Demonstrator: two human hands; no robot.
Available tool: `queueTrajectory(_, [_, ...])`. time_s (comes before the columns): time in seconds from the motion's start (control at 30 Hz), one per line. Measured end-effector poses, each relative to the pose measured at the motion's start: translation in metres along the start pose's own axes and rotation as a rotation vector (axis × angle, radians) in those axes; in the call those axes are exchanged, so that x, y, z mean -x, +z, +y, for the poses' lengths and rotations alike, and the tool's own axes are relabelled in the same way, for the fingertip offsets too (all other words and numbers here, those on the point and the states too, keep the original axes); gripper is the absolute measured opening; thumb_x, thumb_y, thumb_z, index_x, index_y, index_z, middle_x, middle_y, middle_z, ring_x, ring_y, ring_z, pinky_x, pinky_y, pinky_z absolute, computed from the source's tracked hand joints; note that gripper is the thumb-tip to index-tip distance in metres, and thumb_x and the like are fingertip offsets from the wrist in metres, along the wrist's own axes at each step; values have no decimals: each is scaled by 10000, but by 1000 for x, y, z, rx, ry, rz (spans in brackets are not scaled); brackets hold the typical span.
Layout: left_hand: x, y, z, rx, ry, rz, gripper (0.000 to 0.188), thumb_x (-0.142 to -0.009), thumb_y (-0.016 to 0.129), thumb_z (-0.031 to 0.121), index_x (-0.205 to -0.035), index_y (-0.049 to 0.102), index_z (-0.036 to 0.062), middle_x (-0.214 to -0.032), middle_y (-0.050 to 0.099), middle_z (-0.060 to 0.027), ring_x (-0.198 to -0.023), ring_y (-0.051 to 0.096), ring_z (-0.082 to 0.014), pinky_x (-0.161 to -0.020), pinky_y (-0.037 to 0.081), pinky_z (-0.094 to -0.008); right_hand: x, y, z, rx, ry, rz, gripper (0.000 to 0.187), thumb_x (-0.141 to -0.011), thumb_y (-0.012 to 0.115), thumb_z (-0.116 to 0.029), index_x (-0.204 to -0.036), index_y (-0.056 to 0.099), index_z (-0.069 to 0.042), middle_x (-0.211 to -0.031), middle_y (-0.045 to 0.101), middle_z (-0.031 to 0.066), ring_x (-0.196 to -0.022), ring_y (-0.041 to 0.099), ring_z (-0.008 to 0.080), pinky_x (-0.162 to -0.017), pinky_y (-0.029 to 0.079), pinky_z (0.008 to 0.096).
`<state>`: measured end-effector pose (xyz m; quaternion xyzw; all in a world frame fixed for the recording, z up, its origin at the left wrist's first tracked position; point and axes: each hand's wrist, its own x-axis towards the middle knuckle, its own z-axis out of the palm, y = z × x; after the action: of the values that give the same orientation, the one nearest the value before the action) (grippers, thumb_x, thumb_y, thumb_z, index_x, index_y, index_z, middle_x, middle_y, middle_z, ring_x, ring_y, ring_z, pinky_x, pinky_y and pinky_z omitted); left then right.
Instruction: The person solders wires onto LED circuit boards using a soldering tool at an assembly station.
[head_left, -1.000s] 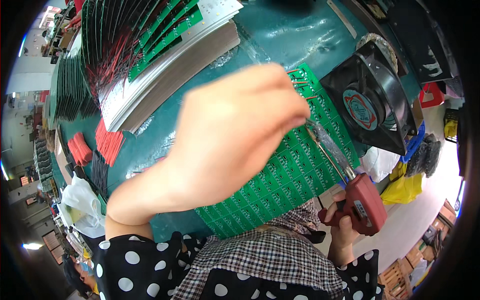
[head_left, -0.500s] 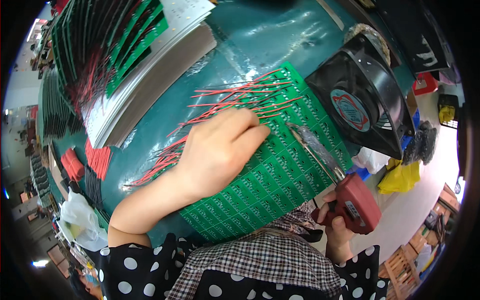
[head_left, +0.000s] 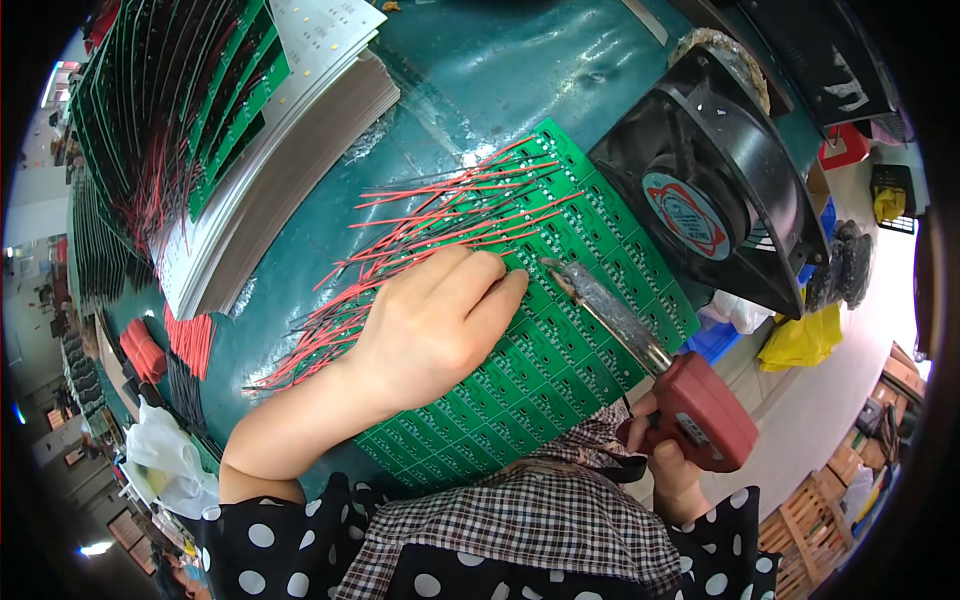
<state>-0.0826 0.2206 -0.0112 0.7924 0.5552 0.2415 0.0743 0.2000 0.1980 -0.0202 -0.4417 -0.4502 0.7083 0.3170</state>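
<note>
A green circuit board panel (head_left: pixel 510 390) lies on the bench, divided into rows of small boards. Red and black wires (head_left: pixel 400 222) stick out from its far left rows. My left hand (head_left: pixel 435 315) rests over the wires and panel, fingers bent into a pinch; whatever is between the fingertips is hidden beneath the hand. From the right, my right hand (head_left: pixel 672 465) grips a dark red soldering gun (head_left: pixel 700 415). Its metal tip points left, over the panel just right of my left fingertips; whether it touches the board I cannot tell.
A black fan (head_left: pixel 705 190) stands right beside the panel. Back left, wired green boards (head_left: pixel 240 120) lean on a thick stack of white panels (head_left: pixel 290 190). Bundles of red wires (head_left: pixel 190 345) and black wires (head_left: pixel 185 392) lie at the left, near a white plastic bag (head_left: pixel 165 450).
The soldering gun's tip has come left and slightly down, nearer my left fingertips. My left hand has shifted slightly down. The surrounding view has also shifted a little.
</note>
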Motion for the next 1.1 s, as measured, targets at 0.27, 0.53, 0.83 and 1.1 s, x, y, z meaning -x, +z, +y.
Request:
queueTrajectory(0.27, [1,-2,-1,14,14,8,297,-598,603,53,-888,644,1,-813,578,-85,-699,592,-224,-593,492,-309,0,-2,-3,-103,80,-28,705,-720,777,-290,-1223,426,57,-897,606,96,-681,573,123,-578,445,221])
queueTrajectory(0.53, [-1,-2,-1,26,14,4,298,-592,609,38,-885,642,-1,-812,579,-87,-709,598,-227,-603,497,-309,7,-15,22,407,-136,-70,673,-747,750,-235,-1238,409,74,-753,612,71,-589,572,123,-530,452,233])
queueTrajectory(0.83, [-1,-2,-1,37,3,-3,320,-562,611,7,-881,642,-4,-800,575,-90,-698,596,-229,-600,499,-313,3,-6,2,-98,52,21,713,-735,763,-325,-1238,414,39,-921,627,115,-632,584,163,-534,442,251])
queueTrajectory(1.1, [-13,-1,0,127,-43,12,292,-594,631,-28,-886,634,-3,-795,570,-91,-686,589,-235,-599,488,-317,-1,-8,2,-46,-55,43,740,-785,695,-377,-1277,336,42,-1029,553,205,-539,548,183,-458,456,260])
